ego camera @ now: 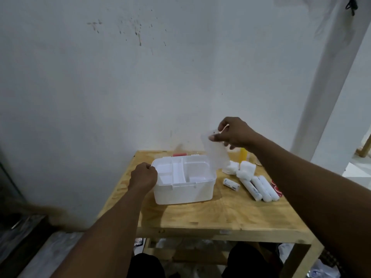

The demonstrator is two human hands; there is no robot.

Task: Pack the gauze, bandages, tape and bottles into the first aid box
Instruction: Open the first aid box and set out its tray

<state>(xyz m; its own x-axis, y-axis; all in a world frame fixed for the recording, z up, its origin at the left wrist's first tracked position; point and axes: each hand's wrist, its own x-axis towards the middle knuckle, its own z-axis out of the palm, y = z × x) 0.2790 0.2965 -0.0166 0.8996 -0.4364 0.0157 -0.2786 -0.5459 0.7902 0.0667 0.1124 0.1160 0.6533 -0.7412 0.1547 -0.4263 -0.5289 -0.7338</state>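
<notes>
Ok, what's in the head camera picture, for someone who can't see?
A person's right hand holds a translucent lid above a white first aid box while the left hand grips its left rim. Gauze pads, rolled bandages and a yellow bottle sit on the wooden table.

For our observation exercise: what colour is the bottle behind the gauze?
The bottle is yellow; the head view shows it.

Your translucent lid [215, 157] is hanging over the box [180, 193] at its right rear corner, blocking entry there. Bandage rolls [261, 187] and gauze [248, 167] are crowding the table [200, 215] to its right; the front strip is lying free.
</notes>
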